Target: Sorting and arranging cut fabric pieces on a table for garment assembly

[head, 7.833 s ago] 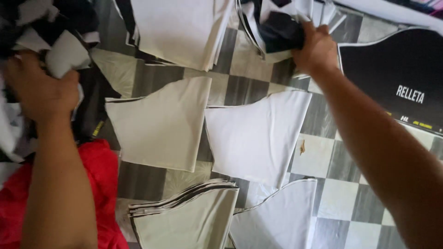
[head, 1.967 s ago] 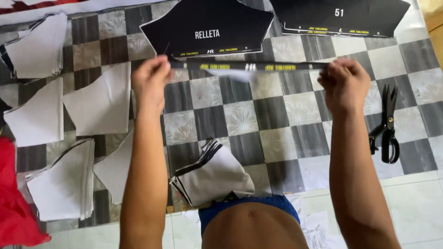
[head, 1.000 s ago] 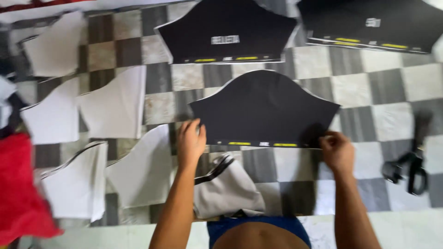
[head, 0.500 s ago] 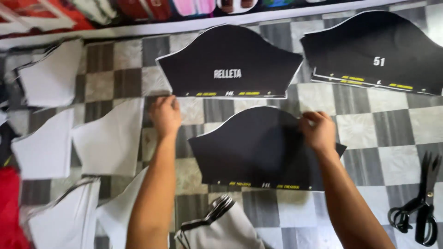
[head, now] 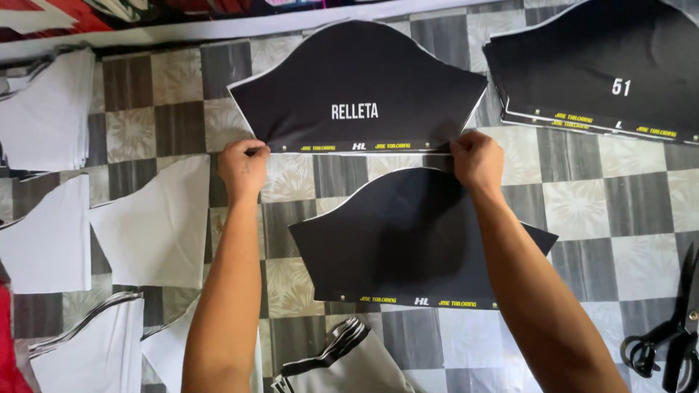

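The floor (head: 582, 211) has a grey and pale checked pattern. The sleeve pieces (head: 364, 87) are black with white and yellow print. The cloth pieces (head: 156, 233) are white, the scissors (head: 673, 335) black.

Checkered grey-and-white tiled floor (head: 597, 211) under soft, even light.

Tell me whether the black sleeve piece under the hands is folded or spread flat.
Spread flat: the black sleeve piece shows its whole curved outline on the floor.
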